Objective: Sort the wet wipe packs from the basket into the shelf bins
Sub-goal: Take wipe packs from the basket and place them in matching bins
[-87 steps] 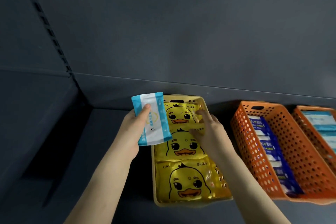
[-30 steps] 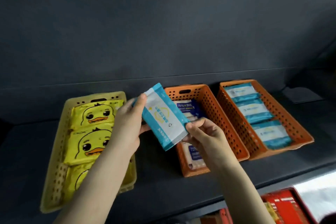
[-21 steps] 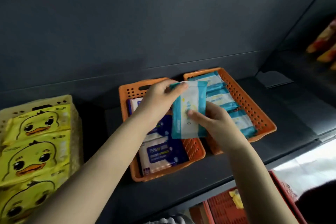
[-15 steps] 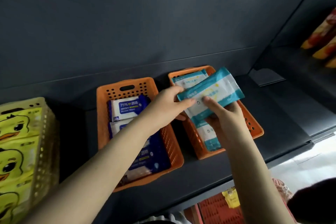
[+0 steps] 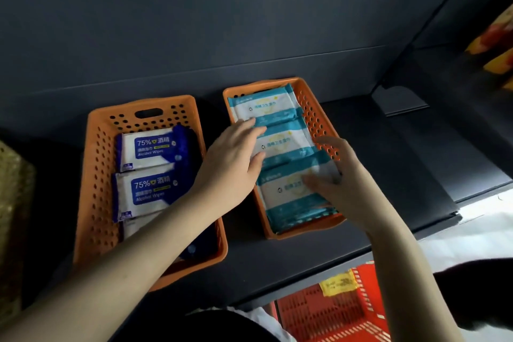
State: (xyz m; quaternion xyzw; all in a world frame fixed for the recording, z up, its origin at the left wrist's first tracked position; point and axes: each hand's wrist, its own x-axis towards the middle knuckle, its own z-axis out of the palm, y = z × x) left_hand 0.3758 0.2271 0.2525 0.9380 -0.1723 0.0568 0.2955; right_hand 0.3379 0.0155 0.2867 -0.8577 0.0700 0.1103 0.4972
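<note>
Now both hands, left hand (image 5: 236,158) and right hand (image 5: 341,183), rest open-palmed on teal packs (image 5: 286,144).

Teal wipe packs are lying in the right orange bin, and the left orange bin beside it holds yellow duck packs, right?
Not quite. In the head view the left orange bin holds blue and white alcohol wipe packs, not yellow duck ones. The teal wipe packs do lie in the right orange bin.

Dim dark shelf (image 5: 416,147), daylight glare lower right, right hand (image 5: 341,183) motion-blurred (fingers smeared) — wide-angle bending at edges
</note>
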